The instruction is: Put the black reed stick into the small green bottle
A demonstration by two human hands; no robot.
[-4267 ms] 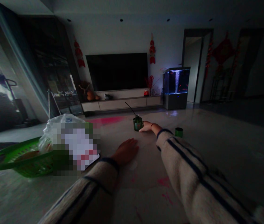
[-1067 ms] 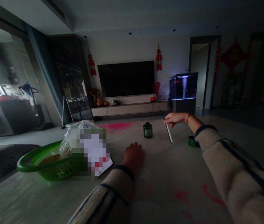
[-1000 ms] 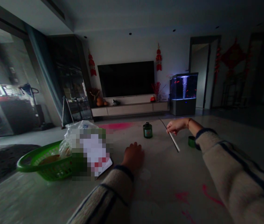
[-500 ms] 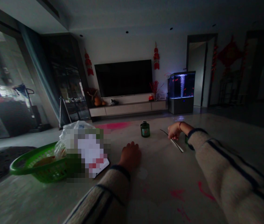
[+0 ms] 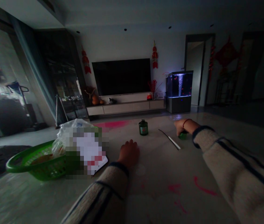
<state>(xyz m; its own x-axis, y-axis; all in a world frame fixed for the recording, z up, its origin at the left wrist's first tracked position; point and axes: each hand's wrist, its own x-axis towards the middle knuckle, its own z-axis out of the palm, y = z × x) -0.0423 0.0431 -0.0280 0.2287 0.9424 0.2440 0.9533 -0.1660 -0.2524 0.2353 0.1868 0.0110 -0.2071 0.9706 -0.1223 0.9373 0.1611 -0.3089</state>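
Observation:
My left hand rests palm down on the table, its fingers loosely bent forward and nothing seen in them. Ahead of it stands a small dark green glass bottle with a label, upright and apart from both hands. My right hand, with a red cord at the wrist, has its fingers closed around a second green bottle, mostly hidden under the hand. Between the first bottle and my right hand lies a thin dark stick with a white strip along its nearer end.
At the left are a green plastic basket with a clear plastic bag, and a partly blurred phone. Pink stains mark the tabletop. A TV and a lit fish tank stand beyond.
My right hand has let go of the stick, which lies on the table, and moved right onto the second green bottle. My left hand stays put; the view has shifted slightly.

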